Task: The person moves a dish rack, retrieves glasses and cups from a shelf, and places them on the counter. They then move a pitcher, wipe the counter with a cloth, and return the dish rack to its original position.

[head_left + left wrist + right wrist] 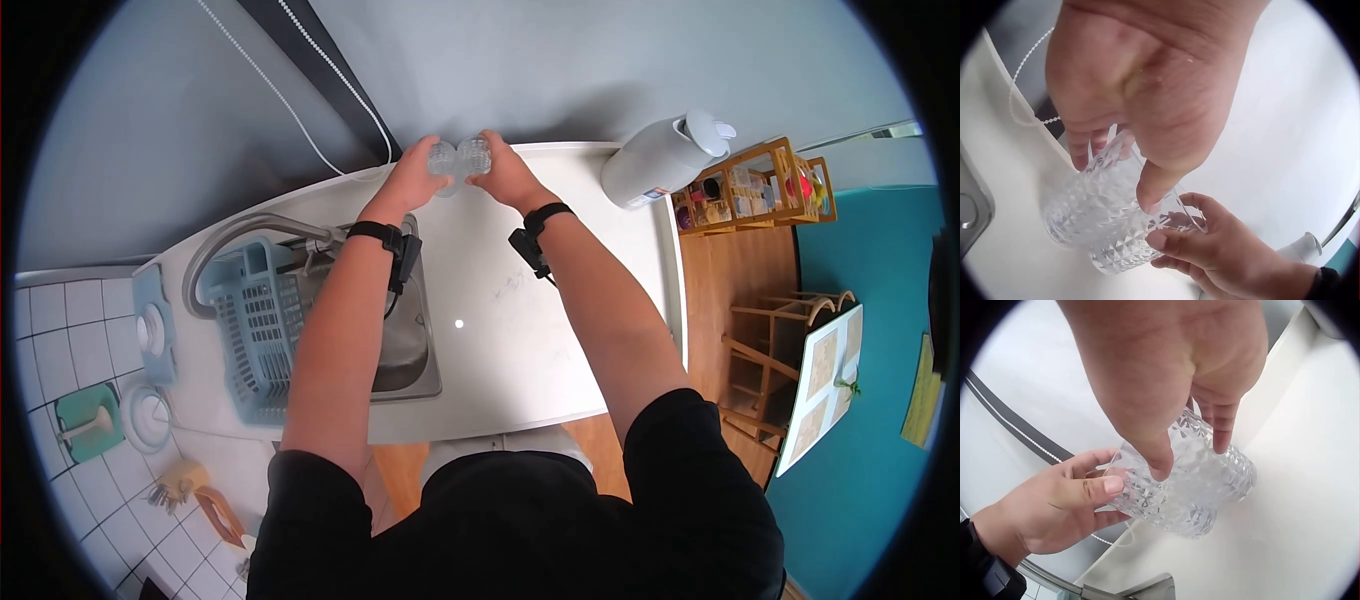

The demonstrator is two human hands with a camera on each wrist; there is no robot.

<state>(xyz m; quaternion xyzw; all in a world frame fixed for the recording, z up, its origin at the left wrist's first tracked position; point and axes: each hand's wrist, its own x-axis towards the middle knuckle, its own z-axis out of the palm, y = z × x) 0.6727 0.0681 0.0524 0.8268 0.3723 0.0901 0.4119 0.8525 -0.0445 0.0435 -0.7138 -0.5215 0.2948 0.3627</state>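
Two clear drinking glasses with a diamond-cut pattern stand side by side near the back edge of the white countertop [530, 340]. My left hand [408, 182] grips the left glass [441, 158], thumb on the near side and fingers round the far side. The right glass [474, 156] is held the same way by my right hand [510, 180]. In the left wrist view, the left glass [1088, 203] partly covers the right glass [1124, 251]. Both glasses lean, their walls right against each other in the wrist views.
Left of the hands are a metal sink [405, 350], a curved faucet [225, 232] and a blue dish rack [245, 330]. A grey-white jug [650, 165] stands at the back right corner, beside a wooden shelf [750, 195]. A beaded cord [270, 90] hangs along the wall.
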